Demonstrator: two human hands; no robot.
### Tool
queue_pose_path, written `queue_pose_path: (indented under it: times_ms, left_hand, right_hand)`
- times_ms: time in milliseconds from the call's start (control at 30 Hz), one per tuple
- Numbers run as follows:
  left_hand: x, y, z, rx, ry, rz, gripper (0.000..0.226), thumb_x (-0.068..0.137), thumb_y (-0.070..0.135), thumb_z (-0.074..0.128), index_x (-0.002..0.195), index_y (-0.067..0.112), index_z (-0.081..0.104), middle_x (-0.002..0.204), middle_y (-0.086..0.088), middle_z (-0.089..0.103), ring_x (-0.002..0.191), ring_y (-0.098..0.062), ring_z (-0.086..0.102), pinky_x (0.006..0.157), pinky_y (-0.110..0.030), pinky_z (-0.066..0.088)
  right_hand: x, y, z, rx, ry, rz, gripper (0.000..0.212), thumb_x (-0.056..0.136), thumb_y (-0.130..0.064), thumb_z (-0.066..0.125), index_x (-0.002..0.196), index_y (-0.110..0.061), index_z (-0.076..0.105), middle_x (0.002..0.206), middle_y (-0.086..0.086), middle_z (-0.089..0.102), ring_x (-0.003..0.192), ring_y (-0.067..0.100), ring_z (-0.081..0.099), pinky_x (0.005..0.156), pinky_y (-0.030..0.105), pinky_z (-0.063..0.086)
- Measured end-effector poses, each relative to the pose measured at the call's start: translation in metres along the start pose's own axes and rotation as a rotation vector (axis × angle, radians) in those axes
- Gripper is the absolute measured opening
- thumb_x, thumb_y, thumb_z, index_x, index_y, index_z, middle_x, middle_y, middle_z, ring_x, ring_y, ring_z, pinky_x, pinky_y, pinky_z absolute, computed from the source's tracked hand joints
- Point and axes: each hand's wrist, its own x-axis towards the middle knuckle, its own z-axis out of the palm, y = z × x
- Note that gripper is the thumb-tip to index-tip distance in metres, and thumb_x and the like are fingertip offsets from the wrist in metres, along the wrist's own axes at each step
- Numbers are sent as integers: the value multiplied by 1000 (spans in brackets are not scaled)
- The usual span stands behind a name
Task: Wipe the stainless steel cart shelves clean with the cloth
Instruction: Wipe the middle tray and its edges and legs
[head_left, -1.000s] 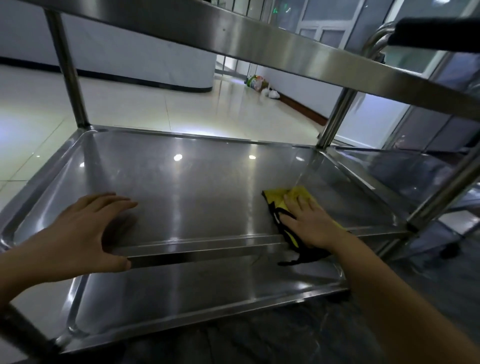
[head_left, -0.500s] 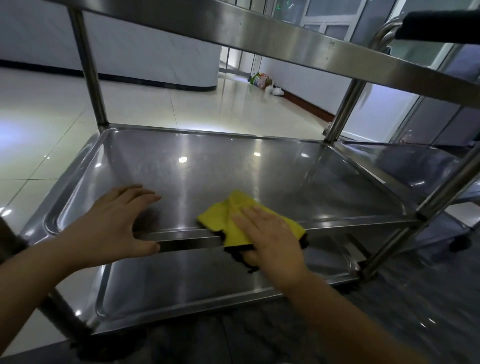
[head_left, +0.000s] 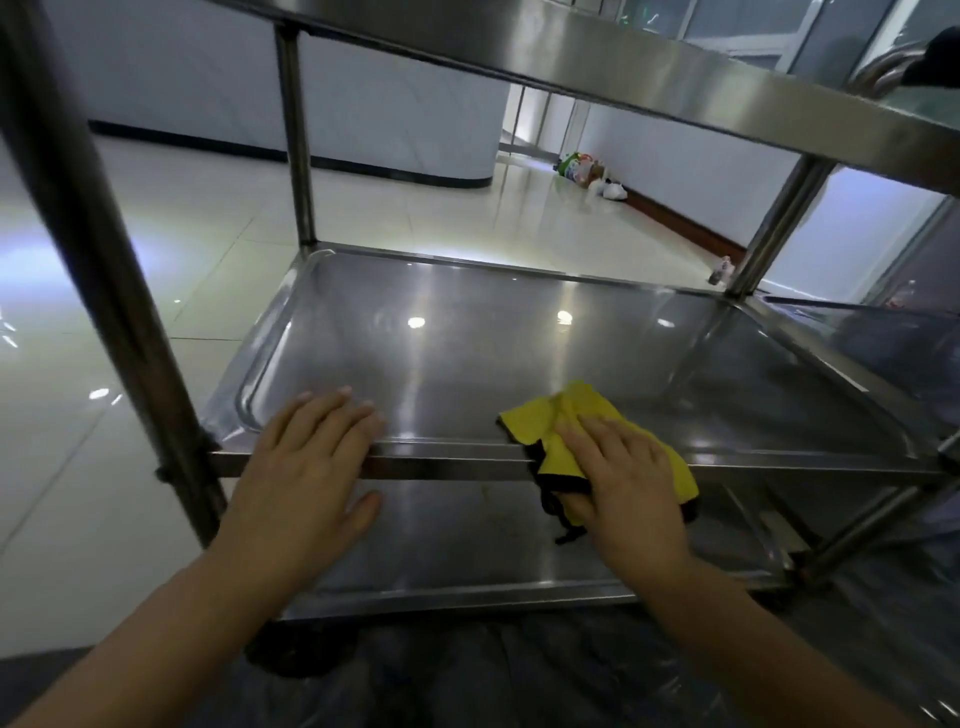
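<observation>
The stainless steel cart has three shelves. My left hand (head_left: 306, 467) rests flat on the front rim of the middle shelf (head_left: 519, 353) near the left post, fingers straight and thumb hanging below the rim. My right hand (head_left: 623, 483) presses a yellow cloth (head_left: 540, 421) with black edging onto the same rim, right of centre. Its fingers lie straight on the cloth. Part of the cloth hangs over the rim by my thumb, above the bottom shelf (head_left: 467, 540). The top shelf (head_left: 623, 78) crosses overhead.
A thick cart post (head_left: 104, 260) stands close at the left, with other posts at the shelf corners. Glossy tiled floor (head_left: 156, 208) lies beyond the cart. Bags (head_left: 587, 169) sit by the far wall. A dark handle (head_left: 935, 57) shows at the top right.
My right hand has slid the cloth leftward from the shelf's right end along the front rim. My left hand stays on the rim's left part. My view has shifted left.
</observation>
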Motion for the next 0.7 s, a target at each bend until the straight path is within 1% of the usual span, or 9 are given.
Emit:
queue_pose_path:
  times_ms: [67,133,233,300,333,367,433,600,700]
  left_hand:
    - [-21,-3,-5,-25,49,-82,56,76,38,47,120,6,60,122,-11,61,122,-27,42,106,-39,22]
    - [-40,-11,-11,-54,102,-161,54,76,34,46,120,5,60,122,-12,60,120,-29,44,103,-41,28]
    - [-60,-24,-22,-65,161,-254,53,75,30,44,118,3,59,122,-14,60,115,-32,47,97,-42,32]
    - [-67,-29,-26,-63,187,-298,52,76,29,43,117,2,60,121,-16,59,113,-32,48,97,-39,33]
    - [-67,-30,-28,-65,198,-311,52,77,29,43,117,1,59,120,-16,59,112,-30,47,98,-37,32]
    - [-66,-30,-28,-77,210,-318,51,78,29,43,117,1,59,119,-16,59,111,-29,46,98,-34,31]
    - [-61,-27,-26,-123,235,-316,50,79,29,44,119,2,57,117,-15,59,110,-26,46,97,-30,31]
    - [-41,-22,-10,-118,202,-220,44,84,31,47,118,5,60,115,-11,59,110,-22,46,97,-29,31]
    - [-35,-25,-4,-54,206,-180,35,87,28,55,111,6,65,108,-11,64,104,-22,50,92,-31,36]
  right_hand:
    - [18,-56,5,29,-4,-81,59,72,-50,44,125,-25,53,122,5,63,106,31,60,88,38,37]
    - [35,-110,9,48,7,-164,57,73,-51,43,122,-25,53,119,5,64,104,29,60,85,37,44]
    - [59,-180,14,100,-50,-263,52,73,-49,51,118,-23,60,114,7,64,102,29,60,82,35,45]
    - [72,-211,12,142,-86,-327,55,75,-47,63,124,-21,59,121,10,62,111,33,57,88,38,44]
    - [77,-220,8,152,-126,-359,60,80,-48,63,134,-22,52,133,12,55,122,34,50,97,41,39]
    - [82,-222,6,150,-182,-393,64,87,-49,57,143,-24,40,146,11,43,134,33,37,107,42,30]
    - [89,-213,1,185,-279,-406,66,93,-53,44,151,-31,22,159,3,20,145,26,16,115,38,13]
    - [115,-131,1,213,-521,-222,64,96,-60,25,152,-35,7,161,-6,1,148,16,-1,119,35,6]
    - [127,-61,4,128,-533,-45,66,96,-60,26,152,-34,5,161,-4,-1,148,17,-2,120,36,5]
